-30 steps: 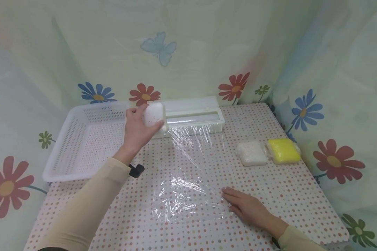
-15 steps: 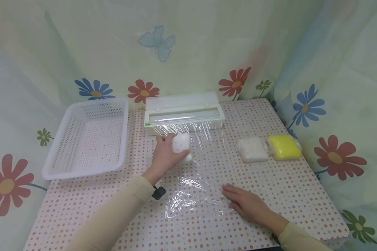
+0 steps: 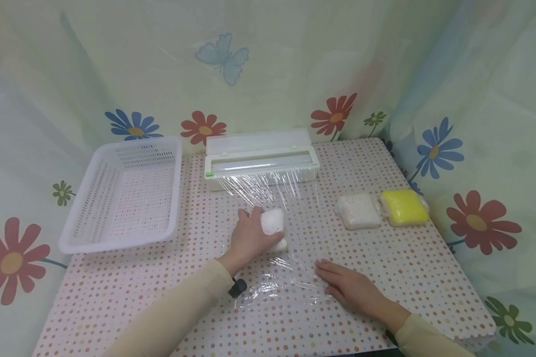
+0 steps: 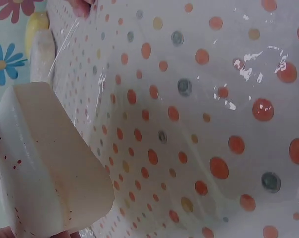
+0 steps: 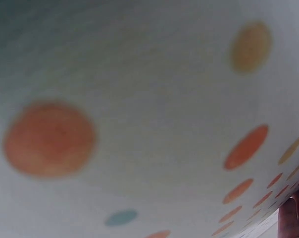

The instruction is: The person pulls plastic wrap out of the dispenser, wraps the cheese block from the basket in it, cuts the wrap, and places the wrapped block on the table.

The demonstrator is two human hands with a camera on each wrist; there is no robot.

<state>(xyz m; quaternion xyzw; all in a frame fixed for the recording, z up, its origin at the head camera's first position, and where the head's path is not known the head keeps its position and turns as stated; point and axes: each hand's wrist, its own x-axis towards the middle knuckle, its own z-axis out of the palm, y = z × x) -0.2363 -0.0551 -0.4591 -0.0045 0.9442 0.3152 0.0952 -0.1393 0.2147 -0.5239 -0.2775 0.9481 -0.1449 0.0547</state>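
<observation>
My left hand (image 3: 247,238) grips a white, round-cornered block (image 3: 272,221) with small red specks, much like a bar of soap. In the left wrist view the block (image 4: 53,163) is tilted, above the clear cling film. That cling film (image 3: 268,287) runs from its dispenser (image 3: 261,171) towards me over the dotted tabletop. Fingers fairly straight, my right hand (image 3: 353,292) rests on the film's right edge near its front corner. Only the fingers (image 5: 290,220) of it show in the right wrist view.
A white plastic basket (image 3: 176,198) stands at the left. On the right lie a film-wrapped white block (image 3: 359,210) and a film-wrapped yellow block (image 3: 404,207), side by side. The dispenser's lid (image 3: 259,141) stands raised at the back, before a flowered curtain (image 3: 268,89).
My left hand has carried the white block right and towards me, from before the dispenser to over the cling film. The right hand has stayed in place.
</observation>
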